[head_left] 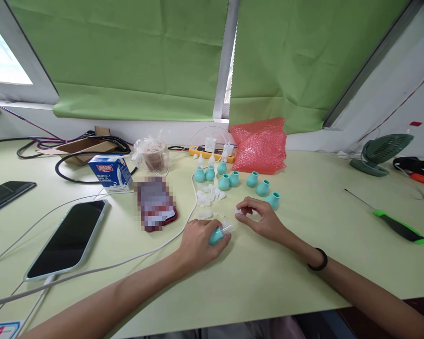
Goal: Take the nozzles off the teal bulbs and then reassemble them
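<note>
My left hand [199,238] is wrapped round a teal squeeze bulb [216,235], and a transparent nozzle [227,228] sticks out of its end to the right. Just right of it, my right hand [263,219] pinches a small whitish translucent piece [238,211] between thumb and fingertips; its exact shape is partly hidden. Beyond the hands stand several open-necked teal bulbs [263,188]. Farther back, other bulbs [209,173] carry transparent nozzles [211,160]. Loose translucent plastic parts [205,195] lie in a small group between the bulbs and my left hand.
Left of my hands lie a blurred red-edged phone [157,202], a larger phone [69,238] and a white cable [134,258]. A blue milk carton [110,173], wrapped tape roll [153,157], yellow power strip [198,151] and red bubble-wrap bag [259,147] stand behind. A screwdriver [392,223] lies right.
</note>
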A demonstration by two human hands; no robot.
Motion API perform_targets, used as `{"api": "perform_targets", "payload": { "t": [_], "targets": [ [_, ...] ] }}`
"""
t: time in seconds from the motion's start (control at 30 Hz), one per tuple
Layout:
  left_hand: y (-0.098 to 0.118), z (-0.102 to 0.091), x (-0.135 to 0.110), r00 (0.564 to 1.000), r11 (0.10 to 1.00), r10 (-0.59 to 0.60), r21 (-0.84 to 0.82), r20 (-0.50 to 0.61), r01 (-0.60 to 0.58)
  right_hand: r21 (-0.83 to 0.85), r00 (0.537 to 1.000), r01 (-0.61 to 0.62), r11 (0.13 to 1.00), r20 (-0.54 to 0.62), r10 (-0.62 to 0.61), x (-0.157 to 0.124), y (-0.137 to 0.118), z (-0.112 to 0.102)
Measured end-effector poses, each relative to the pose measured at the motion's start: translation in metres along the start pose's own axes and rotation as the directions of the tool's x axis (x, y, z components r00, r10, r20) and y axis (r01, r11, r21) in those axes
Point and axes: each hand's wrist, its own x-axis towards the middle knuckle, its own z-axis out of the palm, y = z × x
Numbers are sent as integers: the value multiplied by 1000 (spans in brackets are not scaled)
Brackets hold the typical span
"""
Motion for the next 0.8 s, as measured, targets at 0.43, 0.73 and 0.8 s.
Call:
{"api": "perform_targets", "payload": {
  "t": [0.43,0.73,0.8],
  "targets": [
    [-2,-2,-1,999,991,-17,-130,-35,12,472,979,-202,858,87,182,-5,-9,2],
    [-4,-1,0,1000,989,13,-150,1,-12,453,946,-280,846,281,163,-3,-3,-9],
    [-4,-1,0,999,990,29,-137,20,-26,442,942,-252,861,314,114,-2,-2,-12]
  ]
}}
